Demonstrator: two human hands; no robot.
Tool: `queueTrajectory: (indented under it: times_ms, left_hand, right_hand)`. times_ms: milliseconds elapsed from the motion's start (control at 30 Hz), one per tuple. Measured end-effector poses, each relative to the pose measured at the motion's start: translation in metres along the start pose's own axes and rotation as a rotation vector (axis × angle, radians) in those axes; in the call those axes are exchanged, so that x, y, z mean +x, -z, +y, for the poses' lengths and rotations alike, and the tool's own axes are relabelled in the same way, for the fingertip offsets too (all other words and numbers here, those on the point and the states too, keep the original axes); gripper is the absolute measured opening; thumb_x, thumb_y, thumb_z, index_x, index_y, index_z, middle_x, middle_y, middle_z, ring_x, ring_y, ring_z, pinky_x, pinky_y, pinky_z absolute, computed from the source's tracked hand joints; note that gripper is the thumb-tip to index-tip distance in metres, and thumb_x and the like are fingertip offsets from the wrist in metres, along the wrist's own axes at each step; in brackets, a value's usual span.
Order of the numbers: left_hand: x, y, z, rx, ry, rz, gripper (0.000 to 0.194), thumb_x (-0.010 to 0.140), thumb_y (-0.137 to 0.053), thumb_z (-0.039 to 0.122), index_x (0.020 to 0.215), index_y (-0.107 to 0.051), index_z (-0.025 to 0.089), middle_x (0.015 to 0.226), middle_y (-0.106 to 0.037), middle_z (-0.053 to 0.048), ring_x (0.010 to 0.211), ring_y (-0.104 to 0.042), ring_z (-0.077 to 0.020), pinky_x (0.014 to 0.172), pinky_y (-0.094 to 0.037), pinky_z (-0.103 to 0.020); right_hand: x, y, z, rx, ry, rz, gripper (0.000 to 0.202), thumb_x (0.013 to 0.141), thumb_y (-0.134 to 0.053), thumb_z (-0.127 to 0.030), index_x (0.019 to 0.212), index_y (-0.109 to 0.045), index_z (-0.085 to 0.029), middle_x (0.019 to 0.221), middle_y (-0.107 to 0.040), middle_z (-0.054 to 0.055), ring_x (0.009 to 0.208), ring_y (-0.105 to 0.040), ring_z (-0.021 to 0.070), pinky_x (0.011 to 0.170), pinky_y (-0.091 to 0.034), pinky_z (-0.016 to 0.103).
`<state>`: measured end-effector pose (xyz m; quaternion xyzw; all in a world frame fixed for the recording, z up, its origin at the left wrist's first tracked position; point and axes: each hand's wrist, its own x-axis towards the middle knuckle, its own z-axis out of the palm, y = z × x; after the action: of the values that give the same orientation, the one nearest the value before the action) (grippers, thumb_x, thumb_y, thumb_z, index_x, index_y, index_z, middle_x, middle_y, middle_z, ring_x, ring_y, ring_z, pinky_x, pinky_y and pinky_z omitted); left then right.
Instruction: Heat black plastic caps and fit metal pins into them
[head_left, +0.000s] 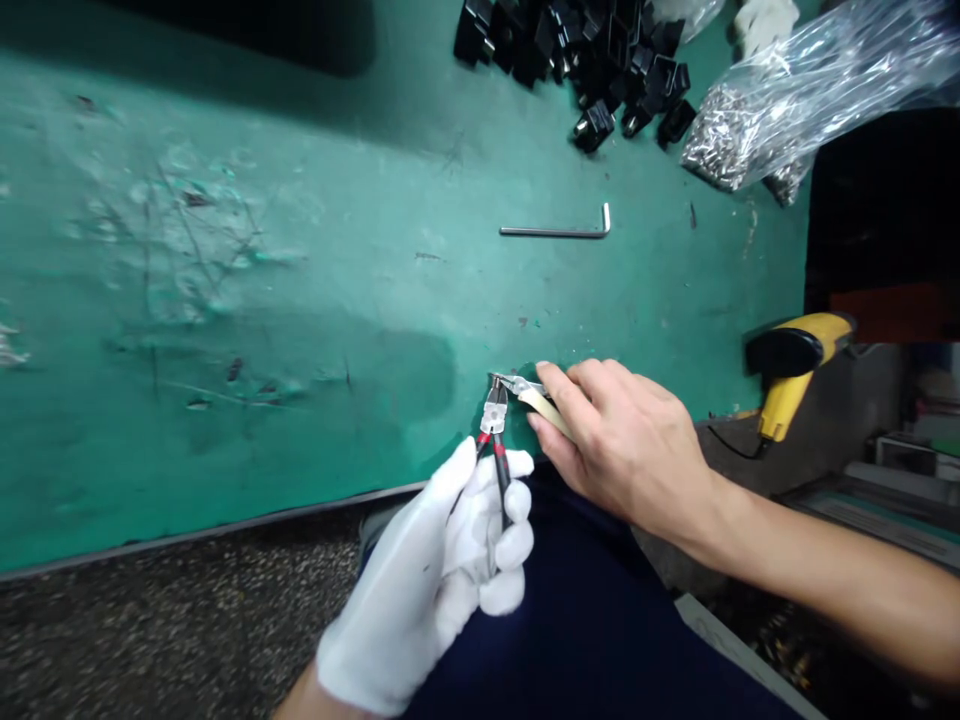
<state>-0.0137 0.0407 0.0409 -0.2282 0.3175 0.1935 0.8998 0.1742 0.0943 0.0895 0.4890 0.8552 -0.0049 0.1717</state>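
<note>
My left hand (pixel 442 555), in a white glove, is wrapped round the black and red handles of a pair of pliers (pixel 494 415), jaws pointing away from me. Bare and ungloved, my right hand (pixel 626 450) grips a second pair of pliers with cream handles (pixel 545 408), which points to the left. The jaws of both tools meet just above the near edge of the table. Some small dark piece seems to be between the tips, too small to make out. Beyond the hands an L-shaped hex key (pixel 555 232) lies on the green surface.
A pile of black plastic parts (pixel 592 60) with metal pins sits at the far side. Right of it lies a clear plastic bag (pixel 739 135) of small metal pieces. A yellow and black heat gun or scanner-like tool (pixel 795 365) is by the right edge of the green table (pixel 300 250).
</note>
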Motion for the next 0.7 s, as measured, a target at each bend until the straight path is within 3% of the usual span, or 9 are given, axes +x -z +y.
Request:
queueTrajectory:
  times_ms: [700]
  left_hand:
    - [-0.0042,-0.0076,0.0030,0.019,-0.016,0.001,0.030,0.098,-0.053,0.049,0.103,-0.060,0.021,0.083,-0.058,0.002,0.049,-0.045,-0.0058,0.040,-0.041,-0.020]
  right_hand:
    - [0.0002,-0.0044,0.0090,-0.064,0.123,0.061,0.047,0.105,-0.041,-0.038,0.141,-0.053,-0.010,0.104,-0.068,0.011,0.082,-0.051,0.0234,0.065,-0.033,0.039]
